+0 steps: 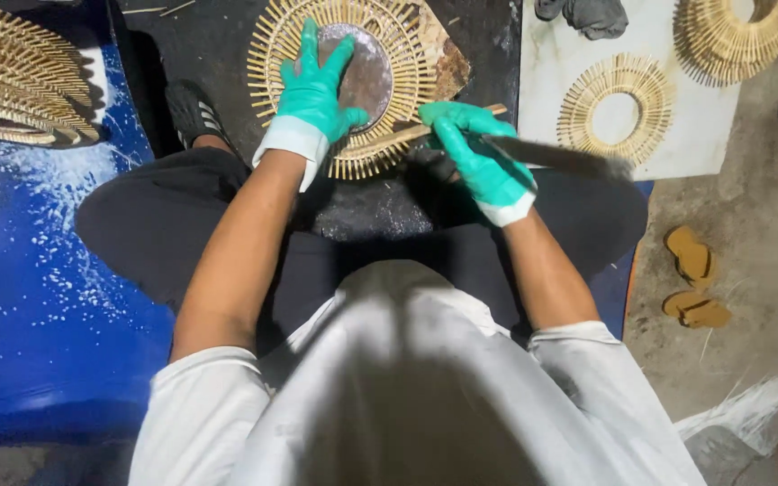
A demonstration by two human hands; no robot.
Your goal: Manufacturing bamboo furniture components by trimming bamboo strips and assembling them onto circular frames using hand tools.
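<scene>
My left hand (317, 90), in a green glove, lies flat with fingers spread on a round sunburst frame of bamboo sticks (274, 47) with a dark disc (373, 74) in its middle. My right hand (477, 155), also green-gloved, is closed on the handle of a long dark knife (558, 157) whose blade points right. A thin bamboo stick (391, 139) runs under that hand onto the frame's lower edge. The frame rests on a dark board (218, 36) in front of my crossed legs.
A smaller sunburst ring (587, 90) lies on a white board (695, 135) at the right, with a larger ring (722, 40) and a grey cloth (592, 16) beyond. More stick frames (11, 76) sit at far left on a blue sheet (38, 306). Yellow sandals (693, 281) lie at right.
</scene>
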